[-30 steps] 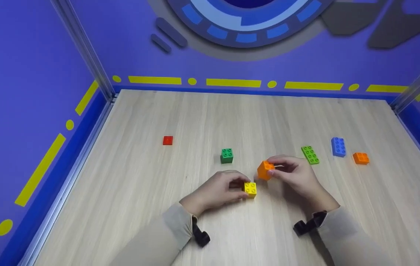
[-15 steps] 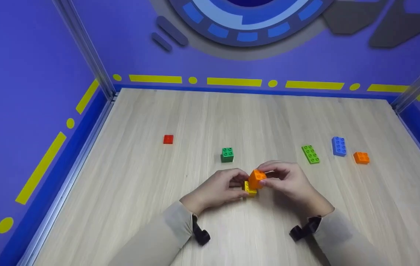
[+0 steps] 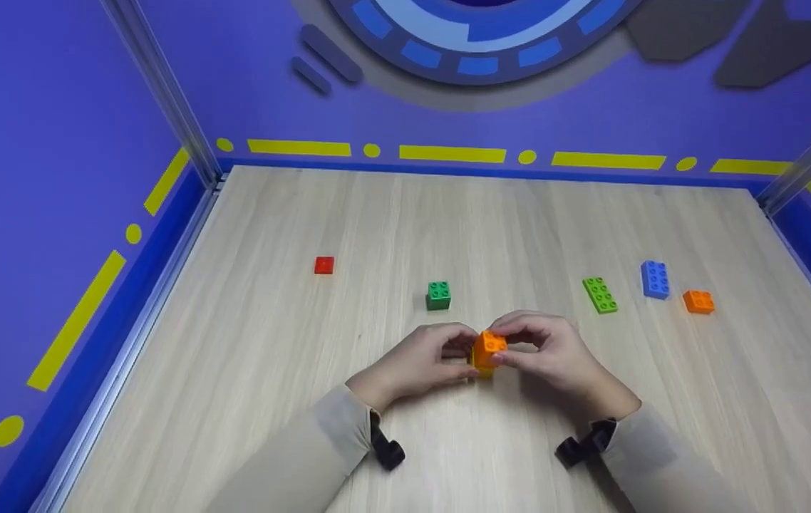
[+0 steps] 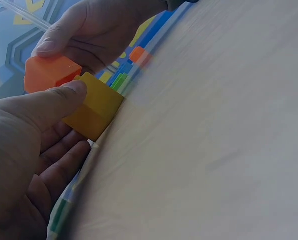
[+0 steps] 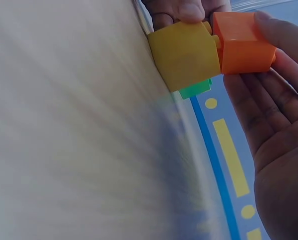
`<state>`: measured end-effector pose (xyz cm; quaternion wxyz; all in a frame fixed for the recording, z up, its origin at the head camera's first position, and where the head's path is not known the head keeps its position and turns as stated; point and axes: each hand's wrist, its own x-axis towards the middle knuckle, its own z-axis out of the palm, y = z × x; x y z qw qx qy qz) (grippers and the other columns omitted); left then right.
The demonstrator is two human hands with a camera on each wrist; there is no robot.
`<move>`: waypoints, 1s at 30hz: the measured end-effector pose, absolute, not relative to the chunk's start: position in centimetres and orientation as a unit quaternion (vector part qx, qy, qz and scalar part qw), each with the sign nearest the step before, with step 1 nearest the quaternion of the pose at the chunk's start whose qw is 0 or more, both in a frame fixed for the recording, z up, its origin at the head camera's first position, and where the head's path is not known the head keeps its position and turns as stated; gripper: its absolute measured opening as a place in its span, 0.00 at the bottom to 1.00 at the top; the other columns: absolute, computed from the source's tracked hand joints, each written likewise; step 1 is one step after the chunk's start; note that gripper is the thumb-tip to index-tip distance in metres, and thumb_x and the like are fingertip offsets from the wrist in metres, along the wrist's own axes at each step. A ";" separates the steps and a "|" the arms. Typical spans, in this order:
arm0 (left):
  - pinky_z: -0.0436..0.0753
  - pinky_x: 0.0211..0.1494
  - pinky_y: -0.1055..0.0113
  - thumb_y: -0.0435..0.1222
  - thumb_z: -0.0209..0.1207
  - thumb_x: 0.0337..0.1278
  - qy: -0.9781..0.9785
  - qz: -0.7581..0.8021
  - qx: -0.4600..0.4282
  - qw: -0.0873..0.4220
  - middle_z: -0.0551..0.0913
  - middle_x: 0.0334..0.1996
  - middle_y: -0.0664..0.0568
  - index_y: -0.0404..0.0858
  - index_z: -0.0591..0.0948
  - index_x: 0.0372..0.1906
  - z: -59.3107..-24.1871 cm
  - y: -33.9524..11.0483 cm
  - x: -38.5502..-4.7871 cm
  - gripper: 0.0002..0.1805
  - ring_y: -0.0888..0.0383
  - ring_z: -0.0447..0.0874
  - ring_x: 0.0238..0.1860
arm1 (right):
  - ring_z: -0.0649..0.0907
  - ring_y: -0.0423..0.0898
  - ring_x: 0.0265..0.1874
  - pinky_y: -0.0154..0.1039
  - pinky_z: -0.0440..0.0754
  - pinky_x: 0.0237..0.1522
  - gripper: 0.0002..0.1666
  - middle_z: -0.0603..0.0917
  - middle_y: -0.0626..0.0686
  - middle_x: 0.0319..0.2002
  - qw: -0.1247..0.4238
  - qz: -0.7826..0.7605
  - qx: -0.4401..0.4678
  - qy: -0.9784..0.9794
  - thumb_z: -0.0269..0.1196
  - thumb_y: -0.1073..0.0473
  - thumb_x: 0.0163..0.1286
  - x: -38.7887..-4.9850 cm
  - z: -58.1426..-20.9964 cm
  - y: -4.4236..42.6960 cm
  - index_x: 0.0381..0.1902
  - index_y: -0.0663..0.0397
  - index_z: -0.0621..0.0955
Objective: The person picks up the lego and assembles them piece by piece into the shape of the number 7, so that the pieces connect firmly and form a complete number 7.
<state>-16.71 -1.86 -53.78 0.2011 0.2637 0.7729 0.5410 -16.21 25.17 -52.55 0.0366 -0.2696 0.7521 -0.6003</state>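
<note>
In the head view, over the middle of the worktop (image 3: 270, 214), well short of its far edge, the left hand (image 3: 412, 360) pinches a yellow brick (image 3: 485, 374) and the right hand (image 3: 555, 356) grips an orange brick (image 3: 489, 350) atop it. A red tile (image 3: 324, 265) lies toward the left edge, a second orange brick (image 3: 699, 301) toward the right.

In the left wrist view, the left thumb presses the yellow brick's side.

In the right wrist view, yellow studs (image 5: 217, 41) show at the joint. The step seems to be fitting orange onto yellow; next calls for squaring them and pressing down.
</note>
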 end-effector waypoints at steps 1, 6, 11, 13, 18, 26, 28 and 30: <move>0.85 0.72 0.74 0.36 0.76 0.72 0.773 0.541 0.263 0.202 0.90 0.66 0.54 0.43 0.86 0.69 -53.8 -1.9 -16.7 0.24 0.63 0.90 0.67 | 0.92 0.40 0.55 0.35 0.93 0.60 0.17 0.94 0.49 0.54 0.034 -0.598 -0.273 0.753 0.79 0.76 0.65 -16.2 -52.5 25.1 0.51 0.62 0.92; 0.86 0.72 0.74 0.36 0.76 0.73 0.773 0.540 0.269 0.198 0.90 0.66 0.53 0.42 0.86 0.68 -53.8 -1.9 -16.8 0.23 0.63 0.91 0.67 | 0.91 0.38 0.55 0.34 0.93 0.60 0.17 0.94 0.52 0.52 0.028 -0.588 -0.288 0.756 0.79 0.76 0.65 -16.0 -52.5 24.9 0.49 0.60 0.92; 0.87 0.71 0.73 0.35 0.76 0.72 0.773 0.538 0.279 0.188 0.91 0.64 0.50 0.39 0.87 0.67 -54.0 -1.9 -16.9 0.22 0.60 0.92 0.66 | 0.90 0.38 0.54 0.33 0.92 0.60 0.16 0.94 0.56 0.51 0.024 -0.574 -0.289 0.766 0.80 0.75 0.64 -15.9 -52.5 24.7 0.47 0.57 0.92; 0.87 0.71 0.73 0.33 0.76 0.71 0.774 0.535 0.283 0.185 0.91 0.64 0.49 0.39 0.87 0.66 -54.1 -1.9 -16.9 0.23 0.59 0.92 0.66 | 0.90 0.38 0.54 0.33 0.92 0.60 0.16 0.93 0.57 0.51 0.022 -0.566 -0.287 0.772 0.81 0.73 0.65 -15.8 -52.4 24.5 0.47 0.56 0.92; 0.86 0.71 0.74 0.32 0.77 0.69 0.783 0.522 0.291 0.174 0.91 0.64 0.49 0.39 0.87 0.67 -54.2 -2.2 -17.1 0.24 0.60 0.92 0.66 | 0.90 0.39 0.54 0.32 0.91 0.61 0.15 0.93 0.57 0.52 0.022 -0.555 -0.283 0.782 0.82 0.71 0.65 -15.9 -52.3 24.3 0.48 0.53 0.92; 0.86 0.71 0.74 0.33 0.79 0.68 0.785 0.520 0.295 0.160 0.92 0.62 0.51 0.40 0.89 0.65 -54.1 -2.4 -17.1 0.23 0.63 0.91 0.64 | 0.90 0.40 0.52 0.29 0.89 0.60 0.16 0.94 0.55 0.49 0.006 -0.543 -0.312 0.780 0.82 0.70 0.66 -16.1 -52.6 24.2 0.49 0.51 0.93; 0.86 0.70 0.74 0.33 0.79 0.67 0.787 0.517 0.302 0.147 0.93 0.61 0.50 0.39 0.90 0.63 -54.1 -2.3 -17.0 0.22 0.62 0.92 0.63 | 0.90 0.40 0.51 0.28 0.89 0.60 0.16 0.94 0.55 0.49 -0.001 -0.537 -0.328 0.777 0.82 0.70 0.66 -16.1 -52.6 24.3 0.49 0.51 0.93; 0.87 0.69 0.73 0.33 0.80 0.66 0.788 0.514 0.310 0.135 0.94 0.59 0.48 0.38 0.90 0.62 -54.1 -2.2 -17.0 0.21 0.61 0.93 0.62 | 0.90 0.41 0.50 0.28 0.88 0.61 0.16 0.94 0.54 0.48 -0.010 -0.528 -0.343 0.777 0.81 0.70 0.67 -16.0 -52.6 24.4 0.49 0.50 0.93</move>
